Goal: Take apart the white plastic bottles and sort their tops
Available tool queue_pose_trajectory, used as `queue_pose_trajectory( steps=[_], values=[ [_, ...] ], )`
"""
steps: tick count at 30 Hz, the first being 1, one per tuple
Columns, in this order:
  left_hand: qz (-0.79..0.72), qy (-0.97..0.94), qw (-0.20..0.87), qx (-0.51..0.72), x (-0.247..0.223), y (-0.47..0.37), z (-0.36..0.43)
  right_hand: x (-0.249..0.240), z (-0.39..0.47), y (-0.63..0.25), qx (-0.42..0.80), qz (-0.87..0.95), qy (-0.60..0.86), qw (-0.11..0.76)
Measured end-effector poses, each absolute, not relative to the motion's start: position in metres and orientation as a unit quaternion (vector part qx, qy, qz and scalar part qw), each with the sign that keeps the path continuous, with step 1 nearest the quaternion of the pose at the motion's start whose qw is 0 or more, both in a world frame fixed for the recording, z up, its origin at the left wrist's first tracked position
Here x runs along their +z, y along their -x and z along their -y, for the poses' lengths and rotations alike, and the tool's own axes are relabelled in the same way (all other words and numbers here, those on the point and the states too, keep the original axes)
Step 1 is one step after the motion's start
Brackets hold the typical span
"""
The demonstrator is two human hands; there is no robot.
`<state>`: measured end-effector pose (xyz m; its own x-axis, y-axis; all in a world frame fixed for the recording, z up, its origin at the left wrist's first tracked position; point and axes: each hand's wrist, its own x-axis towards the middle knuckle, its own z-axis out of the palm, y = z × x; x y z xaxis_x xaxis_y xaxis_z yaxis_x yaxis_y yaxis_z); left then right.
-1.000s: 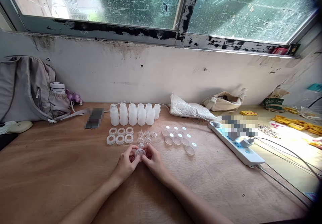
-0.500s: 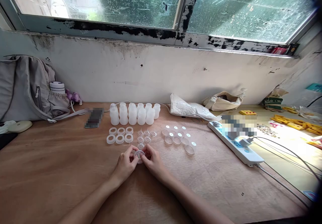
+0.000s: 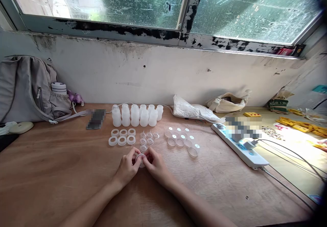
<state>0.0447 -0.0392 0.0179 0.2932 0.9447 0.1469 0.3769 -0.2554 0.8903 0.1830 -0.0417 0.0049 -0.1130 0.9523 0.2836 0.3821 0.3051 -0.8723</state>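
My left hand (image 3: 127, 164) and my right hand (image 3: 155, 164) meet at the middle of the wooden table. Between them their fingertips pinch a translucent plastic ring (image 3: 141, 165); fingers cover part of it, and whether a nipple sits inside cannot be made out. Just beyond my fingers lie several small clear bottle nipples (image 3: 143, 148). To their left are two rows of frosted collar rings (image 3: 122, 140). Several clear round caps (image 3: 192, 151) with white dots lie to the right. Behind them stand frosted baby bottles (image 3: 135, 117) in rows.
A phone (image 3: 96, 119) and a grey backpack (image 3: 20, 87) are at the left. A white power strip (image 3: 240, 147) with cables runs along the right side. Near the wall lie a white padded pouch (image 3: 187, 108) and a beige bag (image 3: 228, 103).
The ring between my fingers has tilted, so its face shows less than before. Both hands stay in nearly the same place, and the laid-out parts have not moved.
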Motion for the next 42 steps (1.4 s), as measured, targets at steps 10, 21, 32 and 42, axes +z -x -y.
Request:
queue_pose_trajectory(
  steps=[10,21,32,42],
  values=[
    [-0.457,-0.740,0.349,0.349,0.011,-0.045,0.038,0.004,0.041,-0.184,0.274,0.699,0.492,0.440],
    [-0.494,-0.727,0.336,0.338,0.013,-0.042,0.036,0.013,0.042,-0.190,0.497,0.612,0.403,0.466],
    [-0.477,-0.709,0.367,0.368,0.010,-0.041,0.034,0.003,0.030,-0.190,0.669,0.443,0.377,0.463],
    [-0.468,-0.704,0.374,0.382,0.014,-0.042,0.034,0.006,0.032,-0.189,0.655,0.454,0.390,0.461]
  ],
)
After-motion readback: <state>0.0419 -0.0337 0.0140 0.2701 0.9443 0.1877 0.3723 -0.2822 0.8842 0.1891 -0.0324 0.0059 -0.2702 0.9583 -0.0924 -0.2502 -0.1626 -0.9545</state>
